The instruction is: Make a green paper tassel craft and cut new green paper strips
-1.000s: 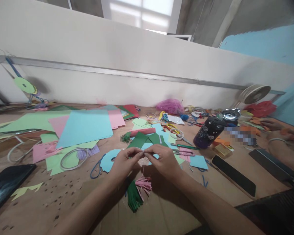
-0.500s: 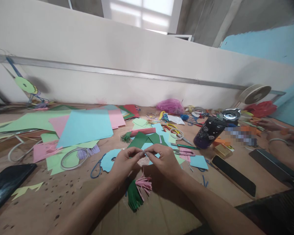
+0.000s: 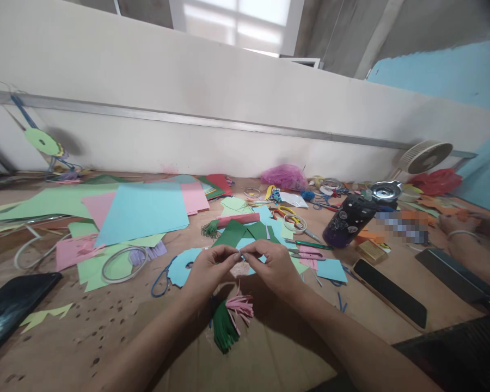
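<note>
Lying just this side of the left grip (image 3: 213,265), green tassel (image 3: 224,328)

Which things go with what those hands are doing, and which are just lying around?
Probably part of it, near the left hand and right hand:
green fringed paper
pink fringed paper

Probably just lying around:
dark bottle
fan
pale-edged phone

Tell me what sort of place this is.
Probably a craft workspace: blue paper, a fringed green tassel and snips all lie on the table.
</note>
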Demonstrator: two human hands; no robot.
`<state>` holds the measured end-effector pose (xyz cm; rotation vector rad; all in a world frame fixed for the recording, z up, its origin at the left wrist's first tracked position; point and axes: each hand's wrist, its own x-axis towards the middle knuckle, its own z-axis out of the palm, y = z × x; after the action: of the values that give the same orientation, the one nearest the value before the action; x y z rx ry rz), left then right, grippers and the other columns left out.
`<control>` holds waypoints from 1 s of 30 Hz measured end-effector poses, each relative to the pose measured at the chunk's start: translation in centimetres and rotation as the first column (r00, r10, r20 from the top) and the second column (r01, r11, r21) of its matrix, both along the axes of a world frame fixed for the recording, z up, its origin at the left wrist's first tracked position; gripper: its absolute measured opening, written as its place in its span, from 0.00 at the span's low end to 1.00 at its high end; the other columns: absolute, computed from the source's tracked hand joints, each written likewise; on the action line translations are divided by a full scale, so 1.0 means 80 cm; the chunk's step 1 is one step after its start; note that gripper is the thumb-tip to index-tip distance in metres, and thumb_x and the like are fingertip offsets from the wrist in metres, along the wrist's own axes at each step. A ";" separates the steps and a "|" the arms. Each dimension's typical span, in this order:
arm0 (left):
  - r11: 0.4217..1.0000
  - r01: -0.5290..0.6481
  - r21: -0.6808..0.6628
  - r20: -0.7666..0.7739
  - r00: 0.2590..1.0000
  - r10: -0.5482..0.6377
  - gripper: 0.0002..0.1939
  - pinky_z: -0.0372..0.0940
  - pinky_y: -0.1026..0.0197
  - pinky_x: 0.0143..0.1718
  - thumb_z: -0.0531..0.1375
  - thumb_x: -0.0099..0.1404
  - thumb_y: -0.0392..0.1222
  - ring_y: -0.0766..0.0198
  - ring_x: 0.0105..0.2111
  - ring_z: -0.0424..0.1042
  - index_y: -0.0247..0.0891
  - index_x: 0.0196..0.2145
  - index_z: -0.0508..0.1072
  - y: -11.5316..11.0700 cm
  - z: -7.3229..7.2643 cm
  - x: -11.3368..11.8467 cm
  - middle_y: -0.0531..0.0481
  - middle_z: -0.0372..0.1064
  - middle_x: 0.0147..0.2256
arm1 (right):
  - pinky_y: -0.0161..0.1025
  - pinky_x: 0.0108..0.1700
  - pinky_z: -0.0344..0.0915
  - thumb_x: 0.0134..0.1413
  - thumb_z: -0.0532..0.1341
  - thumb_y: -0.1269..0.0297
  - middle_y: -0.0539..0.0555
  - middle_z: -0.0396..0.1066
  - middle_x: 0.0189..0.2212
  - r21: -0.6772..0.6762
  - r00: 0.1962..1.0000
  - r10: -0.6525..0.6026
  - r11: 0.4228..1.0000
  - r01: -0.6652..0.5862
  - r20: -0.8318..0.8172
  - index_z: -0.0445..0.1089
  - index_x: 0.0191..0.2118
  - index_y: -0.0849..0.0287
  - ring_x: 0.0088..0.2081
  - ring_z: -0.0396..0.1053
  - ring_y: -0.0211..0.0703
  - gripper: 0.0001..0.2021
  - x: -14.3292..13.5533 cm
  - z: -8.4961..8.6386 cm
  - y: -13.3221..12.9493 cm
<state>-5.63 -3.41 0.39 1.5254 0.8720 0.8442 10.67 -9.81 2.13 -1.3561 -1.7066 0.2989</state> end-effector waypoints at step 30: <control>0.999 -0.005 -0.035 0.018 1.000 0.006 0.11 0.63 0.63 0.28 0.66 0.56 0.49 0.60 0.30 0.70 0.38 0.28 0.78 -0.003 0.006 -0.001 0.47 0.74 0.29 | 0.35 0.35 0.65 0.57 0.60 0.69 0.50 0.76 0.29 -0.152 0.974 -0.011 0.988 -0.024 -0.226 0.76 0.32 0.57 0.32 0.72 0.40 0.07 -0.001 0.002 0.002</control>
<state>-5.69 -3.66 0.87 1.4834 0.8736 0.8418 10.61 -9.66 2.33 -1.3704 -1.5225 0.5769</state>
